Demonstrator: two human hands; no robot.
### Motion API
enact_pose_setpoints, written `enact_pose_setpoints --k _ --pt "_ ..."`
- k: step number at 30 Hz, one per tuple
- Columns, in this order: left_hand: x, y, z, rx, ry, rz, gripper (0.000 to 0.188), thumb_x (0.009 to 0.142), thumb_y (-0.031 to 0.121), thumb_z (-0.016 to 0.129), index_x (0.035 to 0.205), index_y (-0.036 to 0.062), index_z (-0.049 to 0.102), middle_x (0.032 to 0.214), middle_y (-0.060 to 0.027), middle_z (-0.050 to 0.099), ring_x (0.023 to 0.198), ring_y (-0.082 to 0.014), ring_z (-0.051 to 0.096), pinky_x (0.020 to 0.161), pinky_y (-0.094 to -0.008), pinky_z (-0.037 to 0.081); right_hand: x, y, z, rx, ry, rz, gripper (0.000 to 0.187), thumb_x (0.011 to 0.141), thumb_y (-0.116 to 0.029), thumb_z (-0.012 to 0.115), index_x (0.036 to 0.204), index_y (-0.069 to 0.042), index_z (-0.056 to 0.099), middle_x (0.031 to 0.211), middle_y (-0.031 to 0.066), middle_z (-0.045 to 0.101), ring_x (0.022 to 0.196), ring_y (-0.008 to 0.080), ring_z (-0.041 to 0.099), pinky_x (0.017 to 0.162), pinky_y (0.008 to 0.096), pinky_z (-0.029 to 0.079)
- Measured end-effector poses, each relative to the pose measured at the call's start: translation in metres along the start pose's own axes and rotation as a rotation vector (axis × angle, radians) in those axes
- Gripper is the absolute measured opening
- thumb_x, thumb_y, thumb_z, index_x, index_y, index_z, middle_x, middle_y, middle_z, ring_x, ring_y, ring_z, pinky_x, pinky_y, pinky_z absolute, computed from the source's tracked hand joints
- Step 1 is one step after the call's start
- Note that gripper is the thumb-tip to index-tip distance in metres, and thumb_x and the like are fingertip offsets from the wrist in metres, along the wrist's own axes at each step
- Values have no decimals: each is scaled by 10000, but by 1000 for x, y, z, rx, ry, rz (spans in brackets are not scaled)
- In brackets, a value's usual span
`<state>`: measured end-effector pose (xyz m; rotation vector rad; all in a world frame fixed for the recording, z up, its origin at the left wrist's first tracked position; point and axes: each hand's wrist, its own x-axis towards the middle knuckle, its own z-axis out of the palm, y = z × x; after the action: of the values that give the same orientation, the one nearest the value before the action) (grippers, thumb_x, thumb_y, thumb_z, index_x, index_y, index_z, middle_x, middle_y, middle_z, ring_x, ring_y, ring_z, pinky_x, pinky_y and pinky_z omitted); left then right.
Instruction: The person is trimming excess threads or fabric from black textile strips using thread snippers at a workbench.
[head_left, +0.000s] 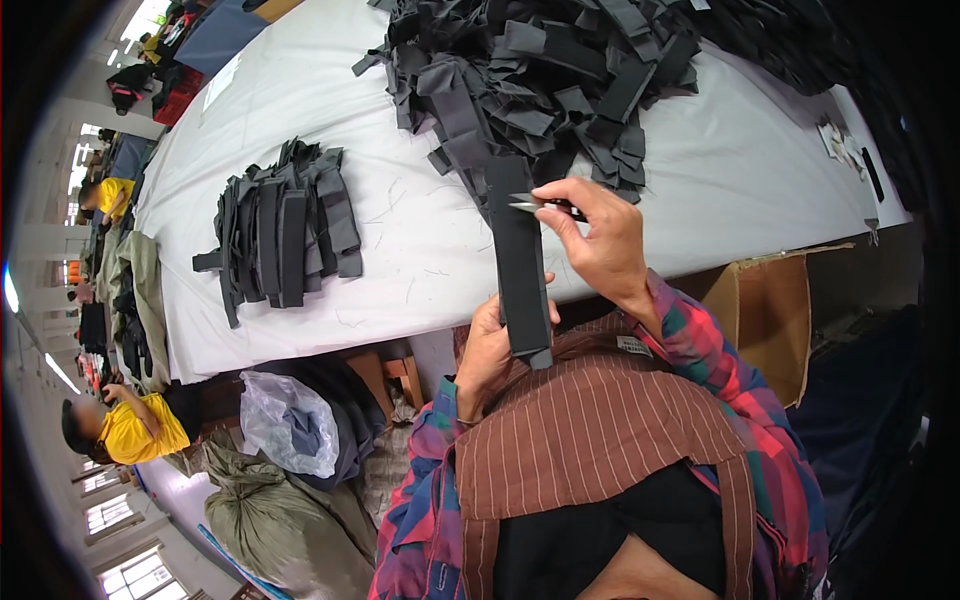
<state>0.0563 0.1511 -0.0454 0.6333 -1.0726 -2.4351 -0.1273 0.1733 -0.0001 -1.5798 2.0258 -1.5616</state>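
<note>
My left hand [487,347] grips the lower end of a long dark fabric strip [520,265] at the table's front edge. The strip runs away from me toward the big pile. In my right hand [605,235] is a pair of thread snips [527,203], pinched between thumb and fingers. Their pale blades lie over the upper part of the strip; whether they touch it I cannot tell. Beyond the hands spreads a loose heap of dark grey fabric strips [545,75]. A neater stack of similar strips [285,230] lies to the left.
White cloth covers the table [400,270], with loose thread bits on it. A cardboard box [770,315] stands below its edge at right. At lower left are a clear plastic bag [290,425] and an olive cloth bundle [280,505]. People in yellow [148,430] are at far left.
</note>
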Motion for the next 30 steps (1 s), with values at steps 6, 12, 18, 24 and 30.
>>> enact_pose_setpoints --k 6,12,18,24,30 --pt "1 3 5 207 25 21 394 922 148 585 1283 4 520 887 3 617 748 -38 533 657 -186 433 1 3 3 -69 -76 -85 131 800 -127 691 909 -65 655 816 57 669 693 215 643 608 296 484" --pt "0 0 -1 310 -10 56 391 925 136 570 1287 1 512 889 5 614 752 -40 534 663 -190 435 2 3 1 -144 -89 -135 132 793 -138 694 907 -81 659 792 53 659 691 221 632 596 312 478" --pt "-2 -3 -2 340 34 79 467 882 113 574 1316 -16 458 849 -43 608 728 -89 544 649 -218 442 9 1 -6 -172 -21 -125 141 801 -139 691 928 -86 661 803 46 656 687 215 628 600 305 481" --pt "7 8 0 -101 251 83 447 885 107 578 1299 -15 461 808 -87 600 598 -138 562 547 -246 478 -12 -7 -10 277 -276 -24 191 814 -42 651 1002 -8 654 871 69 667 718 123 608 661 243 476" --pt "13 14 -1 -15 233 206 493 867 7 591 1338 -7 448 884 -6 587 749 -75 589 672 -209 502 -32 -22 -11 411 -497 55 174 796 -25 655 969 0 660 828 81 663 712 137 615 653 254 470"
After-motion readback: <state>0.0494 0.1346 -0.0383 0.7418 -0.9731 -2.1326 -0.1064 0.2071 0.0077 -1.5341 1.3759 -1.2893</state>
